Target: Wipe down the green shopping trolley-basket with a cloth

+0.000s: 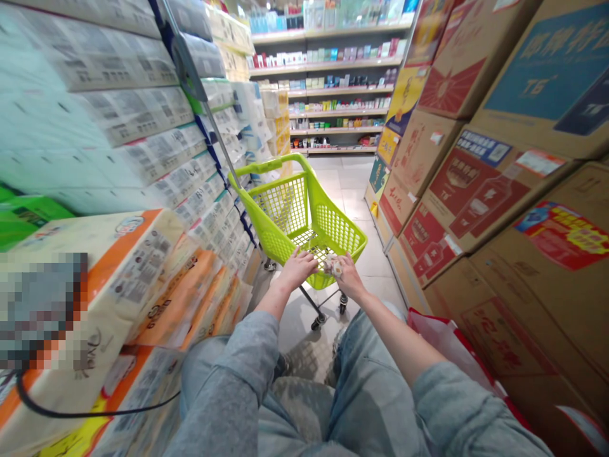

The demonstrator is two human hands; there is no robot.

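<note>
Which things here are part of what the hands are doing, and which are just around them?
In hand:
left hand on the rim of a lime-green shopping cart
right hand holding a small crumpled item at that rim

Just around:
plastic-wrapped tissue packs
stacked cardboard cartons
red-and-white plastic bag
store shelves

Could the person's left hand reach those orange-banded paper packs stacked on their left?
Probably yes. The left hand rests on the rim of the green shopping cart, and the orange-banded paper packs stand close alongside, with nothing visibly between them. It would likely need to let go of the cart.
</note>
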